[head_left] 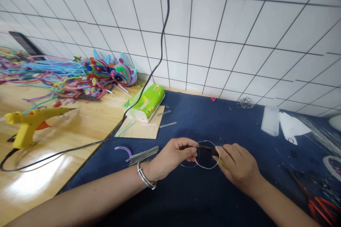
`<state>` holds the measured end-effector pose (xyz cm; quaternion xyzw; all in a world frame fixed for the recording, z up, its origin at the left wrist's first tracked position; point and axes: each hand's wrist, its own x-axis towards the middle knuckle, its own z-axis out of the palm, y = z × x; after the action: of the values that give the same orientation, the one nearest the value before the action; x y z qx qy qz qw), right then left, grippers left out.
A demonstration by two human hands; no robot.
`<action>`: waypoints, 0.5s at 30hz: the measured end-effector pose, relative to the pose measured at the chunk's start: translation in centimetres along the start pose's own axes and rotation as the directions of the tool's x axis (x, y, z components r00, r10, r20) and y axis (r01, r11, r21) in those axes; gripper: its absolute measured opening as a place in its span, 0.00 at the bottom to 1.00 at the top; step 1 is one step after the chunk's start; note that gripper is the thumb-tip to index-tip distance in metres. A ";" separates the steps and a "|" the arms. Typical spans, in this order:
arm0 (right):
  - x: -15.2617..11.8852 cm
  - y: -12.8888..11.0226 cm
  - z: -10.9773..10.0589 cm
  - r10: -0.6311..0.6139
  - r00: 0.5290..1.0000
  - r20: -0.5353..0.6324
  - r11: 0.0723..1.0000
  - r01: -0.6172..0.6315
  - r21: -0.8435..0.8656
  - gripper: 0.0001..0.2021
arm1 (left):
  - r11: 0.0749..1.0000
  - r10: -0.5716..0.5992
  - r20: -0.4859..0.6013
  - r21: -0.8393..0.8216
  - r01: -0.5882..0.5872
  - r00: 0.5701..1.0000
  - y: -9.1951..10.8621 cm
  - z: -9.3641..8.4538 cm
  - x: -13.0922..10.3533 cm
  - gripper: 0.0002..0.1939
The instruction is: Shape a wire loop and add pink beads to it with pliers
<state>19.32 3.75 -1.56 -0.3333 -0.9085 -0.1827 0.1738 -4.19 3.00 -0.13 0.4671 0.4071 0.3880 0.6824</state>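
Between my hands is a thin wire bent into rings [208,168]. My left hand [181,152], with a silver bangle at the wrist, pinches this wire between thumb and fingers. My right hand [238,165] is closed around a pair of pliers [207,149] with a bit of yellow handle showing. Their dark jaws point left, close to my left fingertips; whether they grip the wire, I cannot tell. Left of my left hand lie a bundle of cut grey wires [144,155] and a curved purple pipe cleaner [124,149] on the dark blue mat [202,198].
A yellow glue gun [29,122] rests at left, its black cord [80,145] crossing toward a green tissue pack [147,103]. Colourful pipe cleaners [53,71] pile behind it. Orange-handled scissors [317,202] lie at right, below long wires [322,133]. A tangled wire clump [246,103] sits by the wall.
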 end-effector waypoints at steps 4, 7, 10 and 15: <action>0.1 -0.1 -0.1 -0.033 0.999 -0.025 0.999 0.032 -0.041 0.15 | 1.000 -0.004 0.031 0.003 0.004 1.000 -0.1 0.1 -0.2 0.08; 0.2 -0.1 0.0 -0.049 0.998 -0.045 0.997 0.046 -0.058 0.15 | 1.000 -0.004 0.046 -0.010 0.005 0.999 -0.1 0.2 -0.4 0.08; 0.1 -0.2 0.2 -0.060 0.995 -0.079 0.997 0.055 -0.061 0.16 | 1.000 -0.012 0.035 -0.019 0.013 0.999 -0.1 0.3 -0.4 0.08; -0.1 -0.2 0.4 -0.076 0.992 -0.097 0.996 0.072 -0.052 0.18 | 1.000 -0.006 0.005 -0.028 0.006 1.000 -0.2 0.4 -0.4 0.09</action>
<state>19.13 3.71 -1.97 -0.2940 -0.9058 -0.2273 0.2035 -3.96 2.48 -0.14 0.4570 0.4012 0.3903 0.6912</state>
